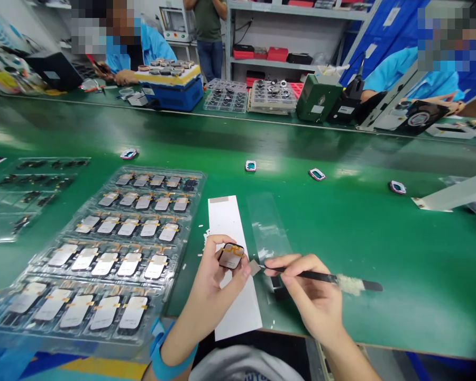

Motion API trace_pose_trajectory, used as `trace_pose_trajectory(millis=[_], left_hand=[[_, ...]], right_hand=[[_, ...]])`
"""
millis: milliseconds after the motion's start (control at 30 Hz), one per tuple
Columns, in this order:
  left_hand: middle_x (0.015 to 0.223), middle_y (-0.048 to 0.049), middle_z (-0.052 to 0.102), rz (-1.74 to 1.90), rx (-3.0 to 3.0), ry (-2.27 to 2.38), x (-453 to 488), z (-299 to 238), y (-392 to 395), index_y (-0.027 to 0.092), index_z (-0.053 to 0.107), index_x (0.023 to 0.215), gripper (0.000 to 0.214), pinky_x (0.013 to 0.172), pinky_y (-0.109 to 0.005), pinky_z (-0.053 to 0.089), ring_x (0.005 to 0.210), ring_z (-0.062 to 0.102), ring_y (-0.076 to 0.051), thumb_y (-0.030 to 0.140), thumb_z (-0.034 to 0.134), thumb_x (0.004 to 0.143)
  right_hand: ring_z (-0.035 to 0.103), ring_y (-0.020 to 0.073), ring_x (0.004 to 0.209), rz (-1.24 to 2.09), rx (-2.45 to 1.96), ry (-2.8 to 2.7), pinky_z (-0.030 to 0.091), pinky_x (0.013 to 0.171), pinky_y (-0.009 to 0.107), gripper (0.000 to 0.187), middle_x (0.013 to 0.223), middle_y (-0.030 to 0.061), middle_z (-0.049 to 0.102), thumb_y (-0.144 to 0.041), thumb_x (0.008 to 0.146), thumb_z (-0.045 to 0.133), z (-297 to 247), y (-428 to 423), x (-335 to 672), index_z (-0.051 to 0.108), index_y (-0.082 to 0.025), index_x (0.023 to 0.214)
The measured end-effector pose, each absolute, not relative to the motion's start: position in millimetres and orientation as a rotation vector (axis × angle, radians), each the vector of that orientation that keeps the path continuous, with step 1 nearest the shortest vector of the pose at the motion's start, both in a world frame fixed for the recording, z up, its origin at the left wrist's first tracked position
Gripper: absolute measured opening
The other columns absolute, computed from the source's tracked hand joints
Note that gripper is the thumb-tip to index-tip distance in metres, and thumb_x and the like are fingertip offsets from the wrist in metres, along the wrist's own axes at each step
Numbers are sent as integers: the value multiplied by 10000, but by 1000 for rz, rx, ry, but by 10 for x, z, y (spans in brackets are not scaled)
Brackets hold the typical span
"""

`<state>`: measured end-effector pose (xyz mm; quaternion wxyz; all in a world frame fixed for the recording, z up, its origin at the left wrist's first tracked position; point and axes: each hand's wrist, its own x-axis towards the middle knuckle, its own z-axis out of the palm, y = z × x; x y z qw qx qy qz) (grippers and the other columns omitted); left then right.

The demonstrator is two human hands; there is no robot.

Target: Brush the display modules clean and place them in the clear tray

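Between the thumb and fingers of my left hand (218, 286) is a small watch display module (231, 256), its silver back and orange flex strips facing up. My right hand (315, 293) grips black tweezers (315, 275), wrapped with pale tape near the rear end. At the tweezer tips, close to my left thumb, is a small grey square piece (254, 267). Both hands are over a white paper strip (232, 225) on the green bench. To the left, a clear plastic tray (200, 182) carries rows of similar modules.
Clear film (267, 222) lies right of the paper. Small watch cases (250, 166) sit spaced across the bench. More clear trays (3, 201) are at far left. A white post (456, 193) stands right. Co-workers in blue (156, 45) sit across, behind a blue box (174, 95).
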<state>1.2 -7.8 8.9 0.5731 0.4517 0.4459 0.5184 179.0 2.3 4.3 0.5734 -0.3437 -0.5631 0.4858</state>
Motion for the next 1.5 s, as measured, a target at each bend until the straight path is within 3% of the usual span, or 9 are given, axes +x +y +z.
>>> trace_pose_trajectory(millis=[167, 367, 633, 1000, 1200, 1333, 1500], left_hand=[[864, -1, 596, 1234, 1050, 1126, 15, 75, -80, 242, 426, 1107, 295, 742, -281, 442, 817, 567, -154, 333, 641, 927], [888, -19, 654, 1231, 1057, 1157, -30, 36, -86, 235, 432, 1129, 228, 798, -309, 435, 869, 606, -176, 305, 574, 964], [832, 22, 618, 1300, 903, 1108, 104, 116, -125, 247, 466, 1090, 373, 747, -236, 456, 784, 575, -120, 288, 745, 846], [865, 24, 623, 1350, 991, 1112, 102, 7, -86, 265, 431, 1146, 374, 720, -209, 453, 787, 577, -106, 202, 688, 880], [854, 25, 625, 1339, 986, 1138, 114, 37, -76, 267, 428, 1148, 374, 731, -210, 463, 793, 587, -109, 186, 674, 878], [865, 30, 616, 1327, 1071, 1189, 102, 35, -53, 282, 406, 1157, 374, 739, -242, 466, 771, 559, -115, 171, 639, 886], [862, 29, 590, 1232, 1363, 1282, 61, 39, -26, 285, 370, 1181, 370, 736, -279, 443, 707, 478, -124, 141, 569, 905]], right_hand=[[763, 198, 803, 1137, -812, -1280, 669, 691, 325, 75, 906, 57, 759, -215, 905, 657, 24, 15, 1783, 683, -286, 906], [717, 124, 582, 1290, -909, -1010, 609, 584, 212, 97, 788, 40, 776, -263, 871, 723, 33, 96, 1702, 632, -238, 893], [718, 111, 584, 1449, -929, -752, 581, 576, 176, 242, 761, 34, 779, -302, 788, 812, 59, 90, 1572, 607, -195, 858], [723, 94, 593, 1441, -930, -663, 582, 581, 156, 264, 770, 31, 783, -313, 779, 825, -30, 15, 1542, 609, -186, 860], [738, 98, 631, 1403, -932, -754, 596, 618, 161, 193, 787, 15, 776, -284, 846, 763, -86, -13, 1518, 593, -198, 882], [750, 102, 746, 1211, -914, -977, 616, 704, 190, 79, 876, 8, 759, -195, 920, 660, -62, -43, 1607, 589, -223, 939], [729, 148, 964, 930, -870, -1500, 624, 823, 271, 193, 984, 27, 704, -85, 923, 584, 149, 33, 1859, 574, -250, 1022]])
